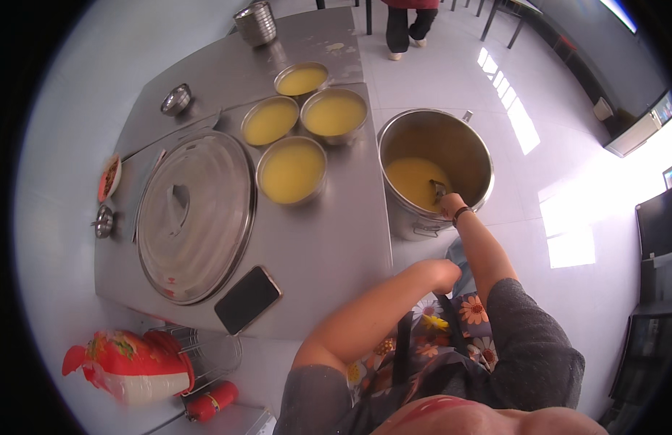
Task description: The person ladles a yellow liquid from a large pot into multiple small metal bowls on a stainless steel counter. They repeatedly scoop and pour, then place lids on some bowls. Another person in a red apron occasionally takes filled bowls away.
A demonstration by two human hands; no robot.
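Observation:
My right hand (451,203), with a dark band at the wrist, reaches into a tall steel stockpot (480,147). It grips a metal utensil (438,189), perhaps a ladle or scoop, whose lower end is hidden. Yellow liquid (414,176) lies in the pot's bottom. Before my floral apron (474,310) is my left hand (443,273), its fingers mostly hidden; whether it holds anything cannot be made out. On the steel table (325,261), left of the pot, several metal bowls hold similar yellow liquid, the nearest bowl (292,170) close to a large round lid (210,217).
A smartphone (247,300) lies near the table's front edge. Stacked metal bowls (255,24) and smaller bowls (176,99) stand farther back. Below left are a red-and-white sack (134,364) and a red cylinder (212,401). A person (406,24) is on the tiled floor beyond.

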